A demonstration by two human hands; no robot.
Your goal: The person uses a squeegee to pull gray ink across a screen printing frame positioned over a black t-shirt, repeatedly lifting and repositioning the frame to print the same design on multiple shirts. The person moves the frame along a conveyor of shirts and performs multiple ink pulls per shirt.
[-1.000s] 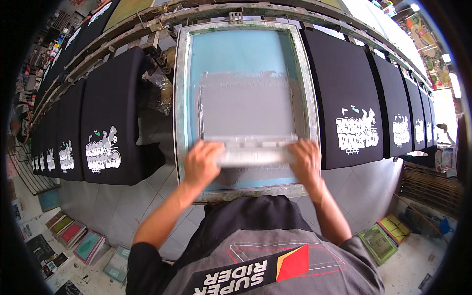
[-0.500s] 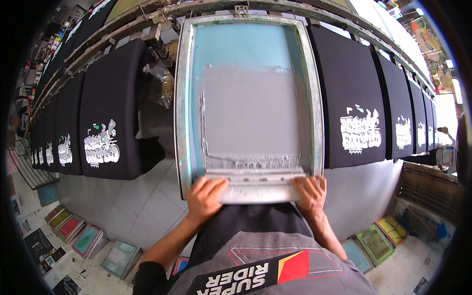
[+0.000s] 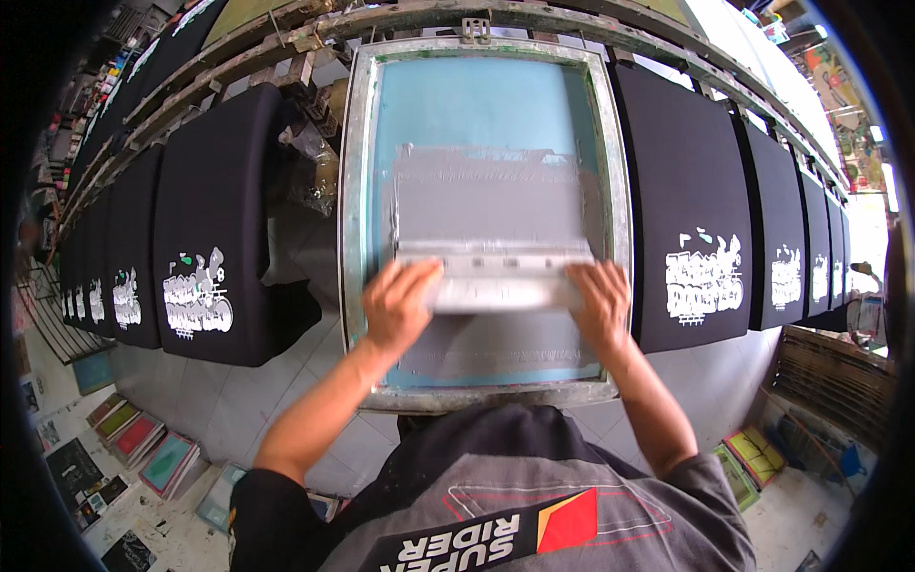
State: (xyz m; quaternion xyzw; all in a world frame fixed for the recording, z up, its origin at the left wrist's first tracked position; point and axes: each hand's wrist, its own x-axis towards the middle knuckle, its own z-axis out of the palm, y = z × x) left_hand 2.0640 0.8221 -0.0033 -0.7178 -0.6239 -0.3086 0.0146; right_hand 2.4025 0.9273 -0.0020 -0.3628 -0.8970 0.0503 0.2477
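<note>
A wide silver squeegee (image 3: 505, 288) lies across the screen printing frame (image 3: 355, 191), with my left hand (image 3: 400, 297) gripping its left end and my right hand (image 3: 602, 297) its right end. Fingers of both hands wrap over the top of the squeegee. Grey ink (image 3: 491, 205) coats the mesh beyond the squeegee, with thick ridges along its left and far edges. Pale blue mesh (image 3: 477, 95) shows at the far end of the frame. On the near side of the squeegee a thinner grey film covers the mesh. Whatever lies under the screen is hidden.
Black shirts with white prints hang over boards on the left (image 3: 214, 219) and the right (image 3: 681, 200). A wooden rail (image 3: 400, 17) with a metal hinge (image 3: 476, 30) runs behind the frame. Stacked screens (image 3: 172, 462) stand on the floor at the lower left, others (image 3: 753, 458) at the lower right.
Both hands have pushed the squeegee away from my body, from the frame's near end to about its middle. The grey ink area ahead of it has shortened.
</note>
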